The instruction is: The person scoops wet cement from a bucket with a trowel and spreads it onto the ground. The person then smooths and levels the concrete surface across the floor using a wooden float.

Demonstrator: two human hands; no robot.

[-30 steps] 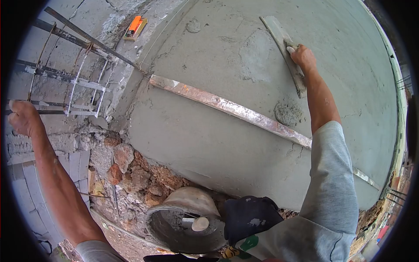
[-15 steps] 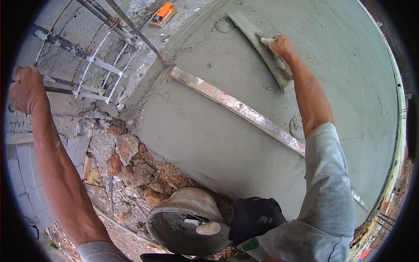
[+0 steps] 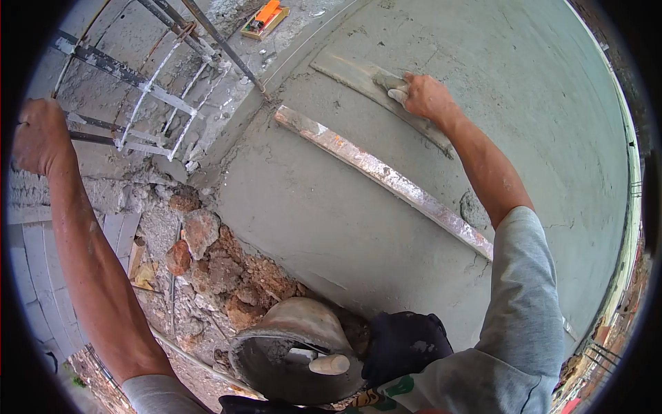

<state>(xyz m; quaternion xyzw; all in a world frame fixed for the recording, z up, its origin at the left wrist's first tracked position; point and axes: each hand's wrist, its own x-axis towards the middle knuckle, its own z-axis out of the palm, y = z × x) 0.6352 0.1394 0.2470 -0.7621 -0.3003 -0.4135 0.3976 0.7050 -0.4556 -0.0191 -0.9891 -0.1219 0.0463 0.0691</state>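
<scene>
Head view: right hand (image 3: 429, 98) gripped the trowel (image 3: 365, 86) on cement (image 3: 324, 228), upper centre; left hand (image 3: 43, 135) clenched round rebar (image 3: 94, 139), left edge. Likely risks: blade tilt could have gouged the cement; a low swing, knocked the straightedge (image 3: 386, 176) mid-frame.
</scene>
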